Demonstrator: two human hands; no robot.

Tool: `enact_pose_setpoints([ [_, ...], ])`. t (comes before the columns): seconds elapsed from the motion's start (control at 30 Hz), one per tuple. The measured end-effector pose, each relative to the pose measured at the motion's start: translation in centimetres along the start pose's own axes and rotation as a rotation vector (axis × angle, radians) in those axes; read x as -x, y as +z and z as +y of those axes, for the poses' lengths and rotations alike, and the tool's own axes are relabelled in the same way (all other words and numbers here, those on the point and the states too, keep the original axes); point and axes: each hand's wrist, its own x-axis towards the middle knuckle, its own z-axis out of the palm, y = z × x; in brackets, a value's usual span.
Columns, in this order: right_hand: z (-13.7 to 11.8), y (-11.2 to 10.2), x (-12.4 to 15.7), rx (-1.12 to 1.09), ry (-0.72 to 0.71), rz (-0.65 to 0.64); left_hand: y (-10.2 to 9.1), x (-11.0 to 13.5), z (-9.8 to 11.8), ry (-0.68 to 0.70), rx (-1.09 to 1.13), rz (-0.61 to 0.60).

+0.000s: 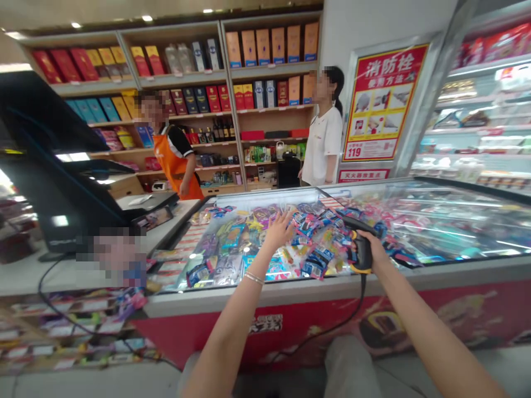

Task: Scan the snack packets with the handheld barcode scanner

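My left hand (279, 229) is open with its fingers spread, just over or on the sliding glass lid of a chest freezer (452, 221); I cannot tell whether it touches. A thin bracelet circles that wrist. My right hand (370, 246) grips a black and yellow handheld barcode scanner (362, 250), whose cord (327, 326) hangs down past the freezer's red front panel (456, 315). Under the glass lie many colourful packets of snacks or frozen treats (265, 260), most densely around and between my hands.
A person in an orange apron (176, 157) and a person in a white T-shirt (323, 141) stand beyond the freezer. Behind them are wall shelves of boxed liquor (174, 72). A checkout monitor (53, 166) stands on the left counter, and a lit refrigerated display (481, 121) stands right.
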Motion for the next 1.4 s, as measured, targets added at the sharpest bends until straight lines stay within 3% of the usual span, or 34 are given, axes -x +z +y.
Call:
enact_pose_setpoints([
  [0.2, 2.0, 9.5, 1.2, 0.066, 0.018, -0.234, -5.4, 4.8, -6.6, -0.154, -0.031, 0.090],
  [0.33, 5.7, 16.1, 1.8, 0.065, 0.142, -0.362, -8.8, 8.9, -11.7, -0.300, -0.065, 0.147],
  [0.5, 10.5, 22.8, 2.0, 0.042, 0.174, -0.448, -12.5, 14.0, -18.0, -0.487, -0.187, 0.207],
  [0.63, 13.1, 27.2, 2.1, 0.066, 0.216, -0.547, -13.8, 17.3, -22.0, -0.639, -0.361, 0.172],
  [0.73, 14.7, 29.7, 1.8, 0.093, 0.244, -0.623, -13.3, 19.1, -24.4, -0.749, -0.498, 0.120],
  [0.83, 16.4, 31.3, 1.3, 0.103, 0.311, -0.715, -12.0, 20.1, -25.7, -0.812, -0.604, 0.086],
  [0.97, 18.1, 31.9, 0.9, 0.060, 0.361, -0.788, -10.6, 19.9, -25.8, -0.746, -0.671, 0.107],
  [1.2, 17.9, 31.6, 1.3, 0.082, 0.380, -0.731, -10.3, 18.0, -23.7, -0.646, -0.606, 0.049],
  [1.4, 18.1, 31.7, 1.2, 0.077, 0.360, -0.738, -10.7, 16.2, -24.1, -0.682, -0.530, 0.024],
])
